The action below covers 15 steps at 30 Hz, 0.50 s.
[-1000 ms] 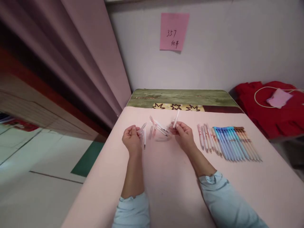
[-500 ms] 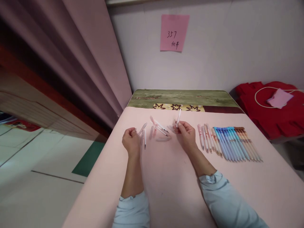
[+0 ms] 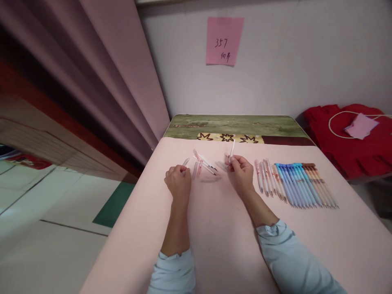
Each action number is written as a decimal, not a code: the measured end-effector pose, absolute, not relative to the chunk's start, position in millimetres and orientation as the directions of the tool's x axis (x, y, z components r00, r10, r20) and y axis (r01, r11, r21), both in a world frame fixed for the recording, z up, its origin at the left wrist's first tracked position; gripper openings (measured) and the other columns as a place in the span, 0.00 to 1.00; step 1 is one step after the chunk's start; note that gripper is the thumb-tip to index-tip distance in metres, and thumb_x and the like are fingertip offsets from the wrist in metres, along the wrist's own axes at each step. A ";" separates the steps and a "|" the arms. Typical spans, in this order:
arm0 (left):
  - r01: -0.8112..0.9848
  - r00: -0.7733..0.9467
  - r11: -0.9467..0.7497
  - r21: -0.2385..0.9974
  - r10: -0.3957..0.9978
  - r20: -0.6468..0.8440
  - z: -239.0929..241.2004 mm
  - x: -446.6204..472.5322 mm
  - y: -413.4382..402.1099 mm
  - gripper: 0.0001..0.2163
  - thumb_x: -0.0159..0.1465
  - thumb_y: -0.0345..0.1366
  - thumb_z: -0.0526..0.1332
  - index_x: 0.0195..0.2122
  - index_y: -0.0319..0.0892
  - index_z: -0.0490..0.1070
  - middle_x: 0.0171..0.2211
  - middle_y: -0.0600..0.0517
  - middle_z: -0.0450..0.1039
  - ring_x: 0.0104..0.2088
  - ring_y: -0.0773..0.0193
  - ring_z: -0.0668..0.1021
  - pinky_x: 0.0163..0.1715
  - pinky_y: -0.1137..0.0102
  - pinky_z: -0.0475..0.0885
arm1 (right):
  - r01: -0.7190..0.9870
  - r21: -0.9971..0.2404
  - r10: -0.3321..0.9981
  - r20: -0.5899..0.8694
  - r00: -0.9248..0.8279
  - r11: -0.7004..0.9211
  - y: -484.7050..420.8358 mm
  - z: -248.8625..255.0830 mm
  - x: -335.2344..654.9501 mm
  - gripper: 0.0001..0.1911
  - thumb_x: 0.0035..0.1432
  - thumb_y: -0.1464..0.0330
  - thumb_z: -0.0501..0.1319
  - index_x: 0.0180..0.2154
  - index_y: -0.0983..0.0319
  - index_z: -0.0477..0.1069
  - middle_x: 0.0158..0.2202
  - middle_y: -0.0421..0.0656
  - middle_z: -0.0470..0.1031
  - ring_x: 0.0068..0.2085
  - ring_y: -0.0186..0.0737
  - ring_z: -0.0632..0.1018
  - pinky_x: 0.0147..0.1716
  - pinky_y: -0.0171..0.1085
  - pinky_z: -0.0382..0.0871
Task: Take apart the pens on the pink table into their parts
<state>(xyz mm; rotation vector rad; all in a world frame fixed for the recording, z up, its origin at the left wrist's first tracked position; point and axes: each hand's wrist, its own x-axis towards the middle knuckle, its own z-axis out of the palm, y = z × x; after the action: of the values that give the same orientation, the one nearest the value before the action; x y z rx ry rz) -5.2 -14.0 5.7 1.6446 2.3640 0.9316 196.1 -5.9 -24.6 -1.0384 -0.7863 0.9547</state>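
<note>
My right hand (image 3: 243, 171) pinches a white pen refill (image 3: 233, 148), held upright above the tabletop. Clear pen parts (image 3: 222, 165) lie just left of its fingers, partly covered. My left hand (image 3: 178, 179) is closed, palm down, over the left end of the loose parts. What its fingertips grip is hidden; a clear pen barrel (image 3: 186, 161) shows just past them. Between the hands lie white refills with dark tips (image 3: 210, 164), pinkish clear barrels (image 3: 199, 167) and a blurry clear piece (image 3: 210, 179).
Right of my right hand, finished-looking pens (image 3: 298, 185) lie in a row, blue, brown and pink-patterned. A pink cover (image 3: 226, 237) lies on the green table (image 3: 183, 124). Beside it are a red cloth-covered seat (image 3: 330, 143) and, left, a curtain (image 3: 122, 61).
My left hand has moved right and turned palm down over the parts, covering a refill that lay there. My right hand stays nearly in place, its refill tilted slightly.
</note>
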 end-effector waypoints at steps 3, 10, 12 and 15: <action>0.806 -0.389 0.205 0.555 0.891 0.235 6.5 -3.0 -14.1 0.04 0.59 0.34 0.60 0.28 0.45 0.73 0.36 0.47 0.74 0.41 0.53 0.72 0.45 0.59 0.65 | -0.253 -0.947 0.922 0.094 0.375 0.199 -5.5 -26.2 195.8 0.13 0.55 0.58 0.64 0.35 0.62 0.74 0.26 0.41 0.76 0.24 0.31 0.69 0.27 0.33 0.64; 0.849 -0.210 -0.002 0.528 0.917 0.340 -0.6 16.5 -15.1 0.06 0.60 0.37 0.61 0.36 0.47 0.76 0.45 0.47 0.73 0.49 0.52 0.71 0.52 0.58 0.61 | -0.233 -0.950 0.913 0.102 0.395 0.208 -4.9 -26.2 196.3 0.14 0.55 0.58 0.64 0.35 0.63 0.74 0.26 0.41 0.76 0.24 0.31 0.69 0.27 0.34 0.64; 0.876 -0.143 -0.038 0.481 0.932 0.333 -3.6 22.2 -16.3 0.10 0.60 0.38 0.61 0.43 0.48 0.76 0.53 0.46 0.70 0.56 0.50 0.68 0.55 0.55 0.57 | -0.232 -0.951 0.914 0.099 0.394 0.203 -4.9 -25.9 196.6 0.14 0.55 0.58 0.64 0.35 0.63 0.74 0.27 0.42 0.76 0.24 0.31 0.69 0.27 0.34 0.64; 0.889 -0.111 -0.025 0.458 0.957 0.268 -6.0 26.9 -17.6 0.11 0.60 0.38 0.63 0.44 0.48 0.76 0.58 0.45 0.67 0.60 0.48 0.64 0.57 0.52 0.55 | -0.231 -0.954 0.916 0.089 0.391 0.191 -5.1 -25.2 196.5 0.14 0.55 0.58 0.64 0.35 0.63 0.74 0.27 0.42 0.76 0.24 0.32 0.70 0.27 0.34 0.65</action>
<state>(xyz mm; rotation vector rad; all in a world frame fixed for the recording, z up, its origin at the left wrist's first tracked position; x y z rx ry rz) 26.9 -17.6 -6.0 2.0042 2.1000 0.8109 196.5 -5.1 -25.2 -1.0716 -0.8040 0.9409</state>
